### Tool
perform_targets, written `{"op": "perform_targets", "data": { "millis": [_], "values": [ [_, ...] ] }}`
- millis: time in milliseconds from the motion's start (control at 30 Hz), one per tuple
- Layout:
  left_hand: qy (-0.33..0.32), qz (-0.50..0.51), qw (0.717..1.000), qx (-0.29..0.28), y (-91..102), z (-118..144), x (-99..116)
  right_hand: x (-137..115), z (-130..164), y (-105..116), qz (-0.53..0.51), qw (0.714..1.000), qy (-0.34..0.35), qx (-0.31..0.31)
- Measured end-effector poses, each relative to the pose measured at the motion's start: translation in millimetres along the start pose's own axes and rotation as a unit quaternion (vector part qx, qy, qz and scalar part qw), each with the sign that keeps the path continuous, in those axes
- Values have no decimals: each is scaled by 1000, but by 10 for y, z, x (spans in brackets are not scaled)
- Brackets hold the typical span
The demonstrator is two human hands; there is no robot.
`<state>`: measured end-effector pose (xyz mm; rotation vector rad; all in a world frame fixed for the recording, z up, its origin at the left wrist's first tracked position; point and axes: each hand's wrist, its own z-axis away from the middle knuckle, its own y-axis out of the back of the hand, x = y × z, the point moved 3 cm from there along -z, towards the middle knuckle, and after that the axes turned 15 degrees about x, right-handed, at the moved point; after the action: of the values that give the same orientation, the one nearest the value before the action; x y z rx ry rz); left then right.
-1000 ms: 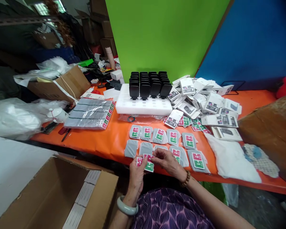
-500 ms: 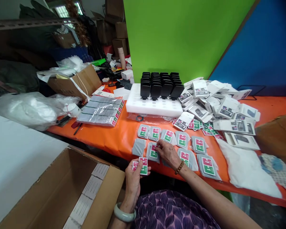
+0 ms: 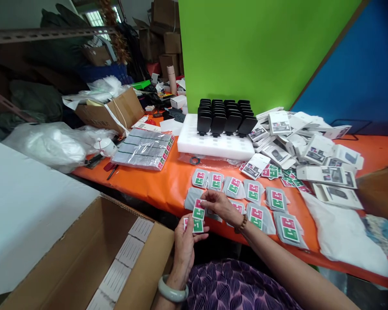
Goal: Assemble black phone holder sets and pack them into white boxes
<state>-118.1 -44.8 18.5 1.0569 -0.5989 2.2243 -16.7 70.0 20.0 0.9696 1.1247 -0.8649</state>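
Packets (image 3: 198, 225) printed "1", pink over green, in both hands.

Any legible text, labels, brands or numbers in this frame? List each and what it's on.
"1": green half of packets in the left hand, e.g. the stack.
"1": packet in the right hand.
Pink-half digit: too blurred.
White box print: too small.
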Motion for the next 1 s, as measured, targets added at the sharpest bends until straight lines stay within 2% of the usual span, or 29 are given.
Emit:
{"op": "perform_targets", "data": {
  "millis": [100,200,333,433,500,567,667,733,867,933,1000],
  "values": [
    [-4,-17,1000,12,85,32,-37,39,-232,-72,75,995,37,58],
    [-19,-33,999,15,128,70,-76,71,-366,-164,119,988,59,81],
    [-29,-49,998,6,128,82,-112,25,-351,-235,182,973,97,108],
    [-41,-73,996,-2,108,55,-125,-91,-237,-166,214,960,126,128],
    [-53,-92,994,-1,84,28,-122,-187,-126,-58,212,956,152,134],
    [-66,-106,992,-6,34,-2,-106,-242,5,60,171,968,153,100],
    [-90,-132,987,-35,-120,-31,-70,-206,224,191,58,995,81,-15],
    [-106,-155,981,-57,-268,-25,-53,-146,359,283,-26,998,28,-46],
    [-135,-211,961,-115,-600,43,-58,-16,505,624,-146,988,-48,11],
    [-139,-224,954,-141,-732,66,-72,61,502,927,-139,986,-62,61],
    [-138,-226,953,-150,-820,61,-81,153,447,1331,-91,985,-41,141]
  ]
}}
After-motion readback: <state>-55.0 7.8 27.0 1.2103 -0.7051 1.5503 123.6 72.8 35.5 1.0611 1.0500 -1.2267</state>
